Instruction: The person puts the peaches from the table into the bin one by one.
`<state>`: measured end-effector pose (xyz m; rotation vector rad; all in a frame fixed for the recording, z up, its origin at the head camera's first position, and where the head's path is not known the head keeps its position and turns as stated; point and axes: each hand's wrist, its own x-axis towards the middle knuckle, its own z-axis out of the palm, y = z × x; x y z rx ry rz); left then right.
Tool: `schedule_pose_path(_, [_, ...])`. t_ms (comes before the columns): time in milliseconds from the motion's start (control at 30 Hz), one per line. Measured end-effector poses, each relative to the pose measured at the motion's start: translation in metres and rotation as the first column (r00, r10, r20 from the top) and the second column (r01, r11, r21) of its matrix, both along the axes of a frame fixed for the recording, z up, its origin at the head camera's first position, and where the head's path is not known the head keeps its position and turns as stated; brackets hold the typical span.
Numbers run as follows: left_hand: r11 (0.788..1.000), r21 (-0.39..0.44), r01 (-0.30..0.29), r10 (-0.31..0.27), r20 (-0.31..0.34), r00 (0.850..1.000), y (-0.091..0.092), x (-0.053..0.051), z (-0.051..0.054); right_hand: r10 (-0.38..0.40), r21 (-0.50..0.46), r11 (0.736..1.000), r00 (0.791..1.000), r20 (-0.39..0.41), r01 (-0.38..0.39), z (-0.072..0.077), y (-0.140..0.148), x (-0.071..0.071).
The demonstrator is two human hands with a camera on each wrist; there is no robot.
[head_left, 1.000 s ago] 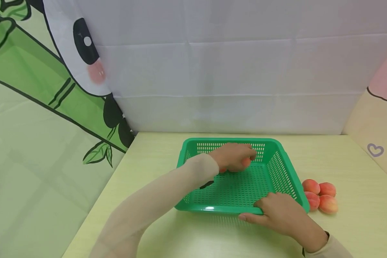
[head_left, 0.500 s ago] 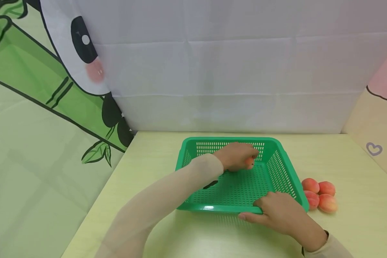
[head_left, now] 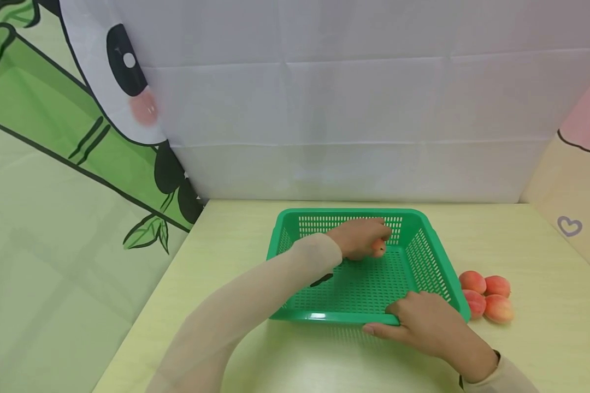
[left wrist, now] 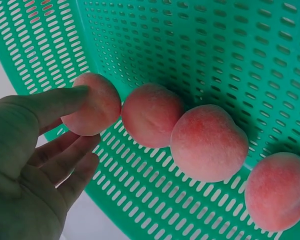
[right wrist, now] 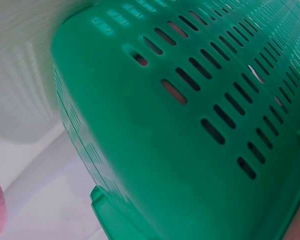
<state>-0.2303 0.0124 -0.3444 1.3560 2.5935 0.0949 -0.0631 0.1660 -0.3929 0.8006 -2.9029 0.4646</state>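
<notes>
A green plastic basket (head_left: pixel 354 212) with slotted walls stands on the table. Inside it, by the far wall, my left hand (head_left: pixel 358 238) pinches a peach (head_left: pixel 379 248) between thumb and fingers. The left wrist view shows that peach (left wrist: pixel 97 107) at the end of a row along the wall, beside a second peach (left wrist: pixel 152 116), a third peach (left wrist: pixel 209 144) and a last peach (left wrist: pixel 277 192) a little apart. My right hand (head_left: pixel 430 327) grips the basket's near rim close to the right corner, thumb outside. In the right wrist view the basket wall (right wrist: pixel 140 150) hides most of that hand.
Several peaches (head_left: pixel 498 309) sit in a cluster on the table just right of the basket. The pale yellow table (head_left: pixel 546 262) ends at a white cloth backdrop (head_left: pixel 354 109) behind the basket. Printed cloth hangs at both sides.
My left hand shifts slightly right inside the basket with the peach, then a touch back left. The right hand keeps its hold on the rim, and the basket stays put.
</notes>
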Motion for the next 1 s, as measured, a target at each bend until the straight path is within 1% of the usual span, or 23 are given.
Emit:
schedule_pose_path(233, [0.999, 0.041, 0.034, -0.034, 0.004, 0.999, 0.004, -0.001, -0.002, 0.001, -0.005, 1.000, 1.000, 0.000, -0.001, 0.000, 0.000, 0.000])
schedule_pose_path(333, [0.999, 0.035, 0.036, -0.036, 0.005, 0.999, 0.005, -0.002, -0.003, 0.005, -0.008, 1.000, 1.000, -0.003, -0.005, 0.000, 0.000, -0.001])
schedule_pose_path(533, [0.999, 0.025, 0.038, -0.038, -0.022, 0.999, 0.011, -0.004, -0.007, 0.006, -0.008, 1.000, 1.000, 0.001, -0.006, 0.000, 0.001, -0.002])
schedule_pose_path(733, [0.999, 0.007, 0.040, -0.040, -0.017, 0.999, 0.015, -0.006, -0.011, 0.005, -0.011, 1.000, 1.000, 0.004, -0.005, -0.001, 0.001, -0.001])
schedule_pose_path(1000, [1.000, -0.017, 0.024, -0.025, -0.035, 0.999, 0.015, -0.007, -0.014, 0.004, -0.013, 1.000, 1.000, 0.005, -0.004, -0.001, 0.001, -0.001])
